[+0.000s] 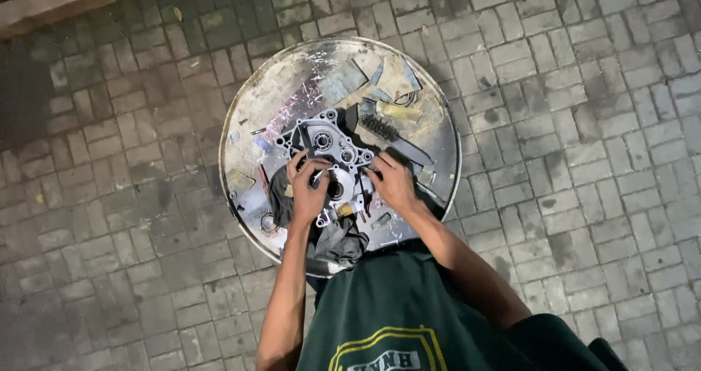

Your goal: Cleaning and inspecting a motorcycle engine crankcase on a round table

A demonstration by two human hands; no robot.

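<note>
Grey brick paving (599,159) carries a round, scratched metal tray (248,123), a raised work surface. On it, at the near middle, lies a silver cast-metal engine casing (326,141), flat so its bores face up. Left hand (307,188) curls over the casing's near edge, steadying it; right hand (394,185) presses its right side, fingers bent, grasp unclear. Dark rag (339,243) lies underneath.

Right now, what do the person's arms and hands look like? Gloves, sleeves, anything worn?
Both arms are bare from above the elbow down. No gloves on the left hand or the right hand, and no watch or rings that I can make out. The dark green shirt has a yellow-outlined emblem on it; its sleeves end high on the arm.
</note>
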